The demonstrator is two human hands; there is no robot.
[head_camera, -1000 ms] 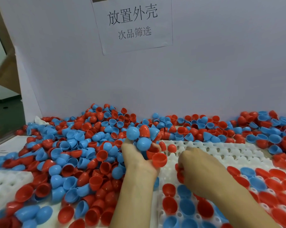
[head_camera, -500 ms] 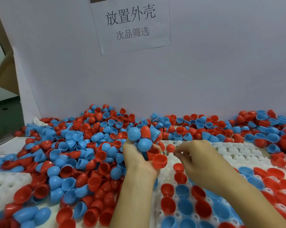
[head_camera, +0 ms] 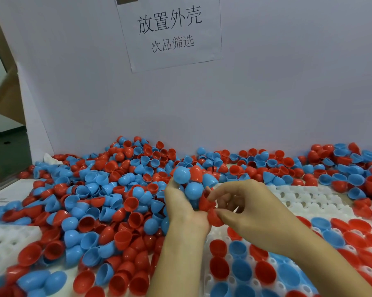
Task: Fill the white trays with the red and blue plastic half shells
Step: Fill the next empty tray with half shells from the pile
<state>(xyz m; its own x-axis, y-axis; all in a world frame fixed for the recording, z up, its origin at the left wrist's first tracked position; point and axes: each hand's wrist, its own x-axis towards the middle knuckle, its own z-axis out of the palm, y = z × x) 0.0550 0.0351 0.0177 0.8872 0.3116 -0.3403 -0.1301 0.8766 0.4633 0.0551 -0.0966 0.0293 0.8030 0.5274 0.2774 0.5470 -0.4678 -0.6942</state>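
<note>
A cluster of shells (head_camera: 191,185) was gripped in the left hand (head_camera: 180,209), raised above the counter (head_camera: 11,191): two blue domes, one red dome and a blue half at the right could be counted on its visible side, with more reds lower in the palm; the full number could not be told. A single red half shell (head_camera: 212,218) was pinched between thumb and fingertips of the right hand (head_camera: 251,213), just beside the left palm and touching the bunch.

Two white trays were seen. The right tray (head_camera: 305,200) lay under the right forearm; its near pockets were filled with red and blue halves set open side up, and roughly a dozen seated shells (head_camera: 240,269) could be counted left of the arm, with more to its right. Its far rows were seen to be unfilled. Only a corner of the left tray (head_camera: 3,247) was shown, its visible pockets bare.

A loose heap of shells (head_camera: 99,200), far too many to be counted, was spread across the counter from the left edge to the back wall (head_camera: 287,93), red and blue mixed in about equal share. One paper sign (head_camera: 170,31) with two lines of printed characters was fixed to that wall
</note>
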